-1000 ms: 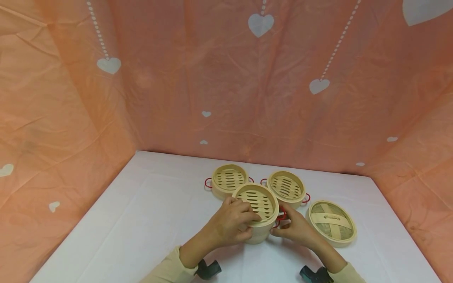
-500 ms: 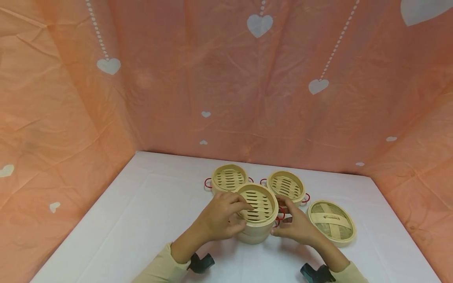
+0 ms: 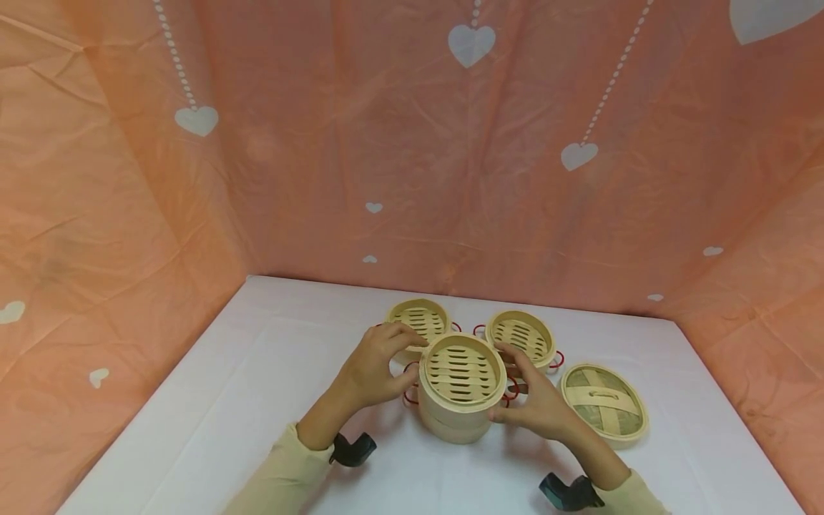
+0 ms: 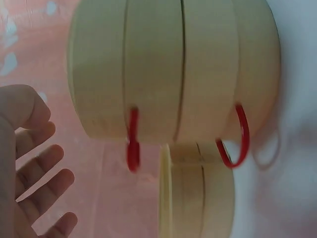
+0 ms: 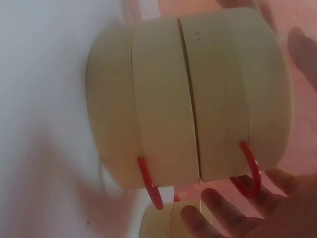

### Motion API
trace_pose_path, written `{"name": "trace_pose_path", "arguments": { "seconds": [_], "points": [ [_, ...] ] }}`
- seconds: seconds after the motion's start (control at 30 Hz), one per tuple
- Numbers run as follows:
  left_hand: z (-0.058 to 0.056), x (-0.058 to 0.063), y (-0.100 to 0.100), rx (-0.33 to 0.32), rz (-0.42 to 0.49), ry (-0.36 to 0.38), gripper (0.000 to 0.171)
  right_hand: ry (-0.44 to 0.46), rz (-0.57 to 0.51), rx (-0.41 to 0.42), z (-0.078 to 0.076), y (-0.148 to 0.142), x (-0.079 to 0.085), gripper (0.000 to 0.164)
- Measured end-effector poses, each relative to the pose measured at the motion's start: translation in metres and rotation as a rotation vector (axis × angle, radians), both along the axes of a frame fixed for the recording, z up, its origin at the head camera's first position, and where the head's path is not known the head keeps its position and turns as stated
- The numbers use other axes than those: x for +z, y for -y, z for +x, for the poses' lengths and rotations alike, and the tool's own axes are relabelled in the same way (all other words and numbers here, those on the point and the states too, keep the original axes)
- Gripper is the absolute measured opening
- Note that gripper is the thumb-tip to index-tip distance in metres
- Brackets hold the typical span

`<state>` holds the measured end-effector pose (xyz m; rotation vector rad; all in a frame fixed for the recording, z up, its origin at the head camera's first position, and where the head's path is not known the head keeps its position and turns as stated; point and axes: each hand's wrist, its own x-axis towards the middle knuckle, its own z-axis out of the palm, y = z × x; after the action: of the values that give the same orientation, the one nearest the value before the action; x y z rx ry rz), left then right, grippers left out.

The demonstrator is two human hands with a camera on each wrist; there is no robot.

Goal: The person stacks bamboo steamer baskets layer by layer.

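A stack of two round, pale bamboo steamer baskets with red loop handles stands upright on a white table. The left hand is beside it, fingers spread wide. The right hand curves widely around the other side; contact cannot be told. Two single bamboo baskets sit behind.

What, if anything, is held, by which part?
Left hand holds nothing. Right hand is by the steamer stack, near its right handles; whether it grips cannot be told.
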<state>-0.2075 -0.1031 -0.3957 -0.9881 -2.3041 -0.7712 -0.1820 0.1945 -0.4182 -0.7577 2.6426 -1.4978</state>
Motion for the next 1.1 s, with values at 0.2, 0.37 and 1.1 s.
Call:
{"name": "trace_pose_path", "arguments": {
  "seconds": [0.2, 0.37, 1.1],
  "points": [
    [-0.009, -0.007, 0.007, 0.002, 0.004, 0.076, 0.031, 0.003, 0.015, -0.010, -0.001, 0.002, 0.001, 0.100],
    [-0.014, -0.012, 0.010, 0.032, 0.008, 0.144, 0.032, 0.009, 0.032, -0.017, 0.000, 0.005, 0.003, 0.103],
    [-0.047, -0.023, 0.018, 0.047, -0.060, 0.161, 0.031, 0.004, 0.067, -0.039, 0.001, 0.011, 0.005, 0.105]
  ]
}}
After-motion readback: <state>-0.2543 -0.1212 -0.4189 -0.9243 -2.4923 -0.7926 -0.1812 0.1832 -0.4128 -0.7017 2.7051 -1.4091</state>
